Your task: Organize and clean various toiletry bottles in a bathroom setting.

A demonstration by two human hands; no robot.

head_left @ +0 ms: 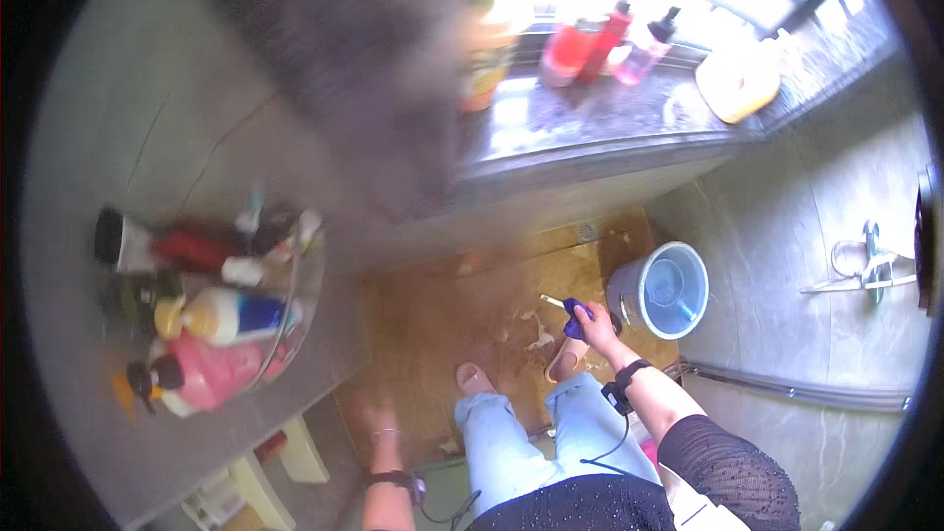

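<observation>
My right hand [597, 326] is closed around a purple object [573, 319] with a pale, narrow stick-like end pointing away from me; its exact kind is unclear. Just right of that hand stands a light blue-grey bucket [629, 293] with water and what looks like a blue mug in it. Low on the left, my left hand [377, 418] hangs over the brown floor [423, 334], apart from everything near it. Motion smears its fingers. Both wrists wear dark straps with small cabled devices.
On the left wall, a corner shelf [313, 285] carries several bottles and tubes. Pump bottles [644, 51] and a pale jug [737, 81] line the windowsill. Something dark and blurred [364, 69] fills the upper middle. A tap [870, 270] juts from the right wall. My feet wear pink slippers [565, 362].
</observation>
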